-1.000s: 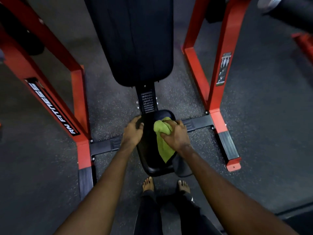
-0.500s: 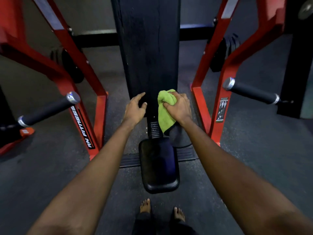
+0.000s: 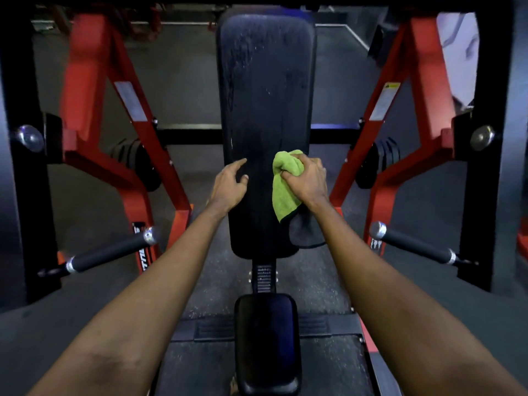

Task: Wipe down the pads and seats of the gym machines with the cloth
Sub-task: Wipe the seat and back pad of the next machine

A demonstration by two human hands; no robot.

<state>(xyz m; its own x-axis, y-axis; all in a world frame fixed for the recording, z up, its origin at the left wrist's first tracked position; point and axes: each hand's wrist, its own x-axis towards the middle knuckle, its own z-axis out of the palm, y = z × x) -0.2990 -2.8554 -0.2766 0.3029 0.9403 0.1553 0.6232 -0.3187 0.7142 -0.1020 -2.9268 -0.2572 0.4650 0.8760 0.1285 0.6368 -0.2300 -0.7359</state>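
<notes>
The right hand [image 3: 307,181] grips a bunched lime-green fuzzy cloth [image 3: 283,190], pressing it against the lower right part of the long black padded vinyl backrest [image 3: 265,95], whose surface looks faintly streaked. The left hand [image 3: 230,185] rests on the pad's left edge, fingers loose and spread. Of the two hands, only the right holds anything. Below sits a small rounded black seat [image 3: 267,338], smooth and glossy. A red steel frame [image 3: 134,132] and black foam-grip handles [image 3: 108,252] with chrome ends flank the pad.

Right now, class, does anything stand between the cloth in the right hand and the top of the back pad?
Nothing visible does. The right hand grips the cloth low on the back pad; the face above is bare. The left hand sits at its left edge, aside.
</notes>
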